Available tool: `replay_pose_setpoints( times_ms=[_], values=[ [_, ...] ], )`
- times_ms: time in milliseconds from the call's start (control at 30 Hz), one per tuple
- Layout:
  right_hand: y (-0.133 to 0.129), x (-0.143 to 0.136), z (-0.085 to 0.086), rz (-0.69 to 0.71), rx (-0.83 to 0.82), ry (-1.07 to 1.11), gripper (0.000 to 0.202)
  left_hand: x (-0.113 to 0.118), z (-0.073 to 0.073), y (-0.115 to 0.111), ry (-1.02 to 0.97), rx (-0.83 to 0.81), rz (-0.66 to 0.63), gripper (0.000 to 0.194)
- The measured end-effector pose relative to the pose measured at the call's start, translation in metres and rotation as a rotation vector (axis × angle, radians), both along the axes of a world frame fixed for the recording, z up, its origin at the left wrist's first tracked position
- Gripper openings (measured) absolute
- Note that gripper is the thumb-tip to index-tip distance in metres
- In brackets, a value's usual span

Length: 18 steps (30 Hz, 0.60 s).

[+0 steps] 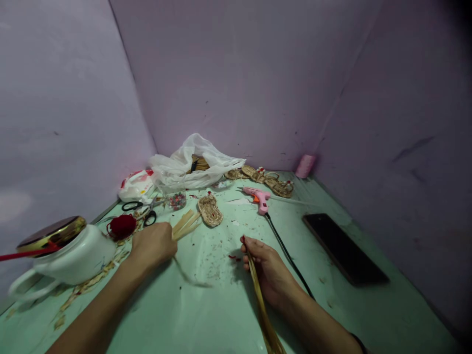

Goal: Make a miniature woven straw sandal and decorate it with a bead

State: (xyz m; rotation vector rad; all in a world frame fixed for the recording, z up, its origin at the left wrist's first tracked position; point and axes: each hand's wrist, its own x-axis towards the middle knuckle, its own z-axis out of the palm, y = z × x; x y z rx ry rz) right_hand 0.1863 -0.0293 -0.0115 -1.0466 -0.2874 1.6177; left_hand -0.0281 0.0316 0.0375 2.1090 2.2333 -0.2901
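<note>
My left hand (155, 243) is closed over the near end of some pale straw strips (187, 223), which fan out to the upper right. A thin strand (191, 279) trails from under that fist across the table. At the centre right, my right hand (267, 265) pinches the tip of a long tan straw bundle (260, 305), where a bit of red shows. The bundle hangs down toward the bottom edge. Just beyond the strips lies a small woven straw slipper (210, 211) with a red bead at its top.
On the left are a white teapot-like mug (79, 255), dark red yarn (123, 226), scissors (147, 209) and a bead box (177, 200). Farther back sit a plastic bag (195, 160) and more woven slippers (278, 186). A pink glue gun (260, 196), its cord and a phone (344, 248) occupy the right.
</note>
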Motion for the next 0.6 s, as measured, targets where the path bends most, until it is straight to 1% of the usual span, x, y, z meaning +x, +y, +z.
replay_pose_setpoints(
  times_ms=[67, 167, 233, 333, 367, 433, 533, 567, 600],
  values=[
    [0.000, 0.000, -0.001, 0.003, 0.005, -0.003, 0.013, -0.002, 0.003, 0.003, 0.003, 0.023, -0.026, 0.023],
    [0.000, 0.001, -0.001, 0.004, 0.014, 0.000, 0.014, -0.006, 0.006, 0.007, -0.002, 0.060, -0.067, 0.026],
    [-0.001, 0.001, -0.001, 0.005, 0.011, 0.005, 0.014, -0.006, 0.003, 0.010, -0.011, 0.068, -0.065, 0.030],
    [0.000, 0.002, -0.001, 0.016, 0.011, 0.001, 0.014, -0.008, -0.007, 0.016, -0.034, 0.052, -0.070, 0.044],
    [0.000, 0.002, 0.000, 0.019, 0.013, -0.001, 0.015, -0.010, -0.010, 0.019, -0.041, 0.044, -0.072, 0.045],
    [0.000, 0.002, 0.000, 0.021, 0.019, -0.005, 0.016, -0.015, -0.013, 0.022, -0.045, 0.019, -0.064, 0.037],
    [0.001, 0.002, 0.002, 0.003, 0.048, 0.005, 0.021, -0.019, -0.007, 0.020, -0.034, -0.012, -0.035, 0.029],
    [0.001, 0.002, 0.003, -0.006, 0.064, 0.016, 0.023, -0.017, -0.003, 0.017, -0.036, 0.002, -0.032, 0.030],
    [0.001, 0.002, 0.004, -0.014, 0.080, 0.030, 0.025, -0.013, 0.002, 0.013, -0.049, 0.031, -0.031, 0.037]
  ],
)
